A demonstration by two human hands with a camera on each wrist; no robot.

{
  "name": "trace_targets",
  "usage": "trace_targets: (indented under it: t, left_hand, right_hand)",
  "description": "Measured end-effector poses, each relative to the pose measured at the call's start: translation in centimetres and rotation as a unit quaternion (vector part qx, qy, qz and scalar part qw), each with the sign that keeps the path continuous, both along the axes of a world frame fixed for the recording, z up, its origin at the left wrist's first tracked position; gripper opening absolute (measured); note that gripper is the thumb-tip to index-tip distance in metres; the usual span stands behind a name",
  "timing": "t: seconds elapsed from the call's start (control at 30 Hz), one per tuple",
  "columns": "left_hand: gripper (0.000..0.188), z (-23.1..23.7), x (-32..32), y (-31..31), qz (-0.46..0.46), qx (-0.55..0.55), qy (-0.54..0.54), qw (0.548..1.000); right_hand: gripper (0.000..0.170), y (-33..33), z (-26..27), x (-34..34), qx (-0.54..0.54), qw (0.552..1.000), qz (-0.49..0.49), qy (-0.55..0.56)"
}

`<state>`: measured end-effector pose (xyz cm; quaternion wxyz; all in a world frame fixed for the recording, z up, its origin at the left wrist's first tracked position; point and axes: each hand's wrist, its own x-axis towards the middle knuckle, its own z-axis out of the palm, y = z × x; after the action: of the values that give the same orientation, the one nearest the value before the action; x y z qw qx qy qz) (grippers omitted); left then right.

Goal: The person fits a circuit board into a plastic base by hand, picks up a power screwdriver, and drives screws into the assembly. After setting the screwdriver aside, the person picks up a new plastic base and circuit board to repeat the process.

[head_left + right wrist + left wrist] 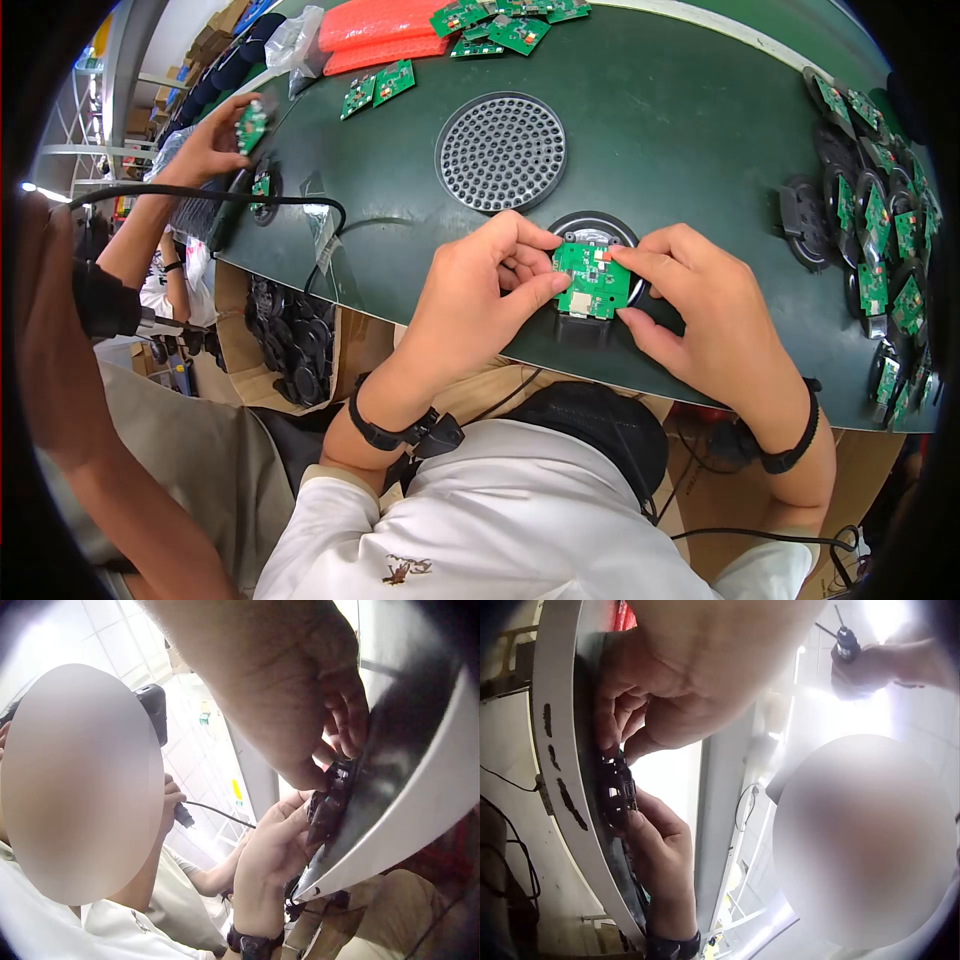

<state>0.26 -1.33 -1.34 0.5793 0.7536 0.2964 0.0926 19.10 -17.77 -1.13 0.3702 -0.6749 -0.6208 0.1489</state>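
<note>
A green circuit board (592, 285) lies over a round black plastic housing (592, 218) near the table's front edge in the head view. My left hand (480, 285) pinches the board's left side between thumb and forefinger. On the right side, my right hand (700, 300) holds it, forefinger at the upper corner and thumb at the lower one. From the side in the left wrist view, the dark housing (616, 791) sits between both hands. The right wrist view shows its edge (326, 814) under my fingers; the board is mostly hidden there.
A round perforated disc (500, 150) lies behind the housing. Black housings with boards (870, 220) crowd the right side. Loose boards (520, 35) and red bubble wrap (380, 35) are at the back. At left, another person's hand (205, 140) holds a board; a black cable (250, 197) crosses there.
</note>
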Motion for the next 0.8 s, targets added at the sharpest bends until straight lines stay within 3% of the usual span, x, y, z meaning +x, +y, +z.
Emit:
trace_targets:
  t: [0.57,0.8]
  left_hand:
    - [0.031,0.37,0.28,0.26,0.002,-0.032,0.010,0.999]
    - [0.031,0.13,0.33,-0.05,-0.003,0.009,0.010,1.000]
  right_hand:
    - [0.045,0.13,0.14,0.04,-0.027,1.000,-0.006,0.011]
    - [0.043,0.19,-0.14,0.12,-0.004,1.000,-0.004,0.022]
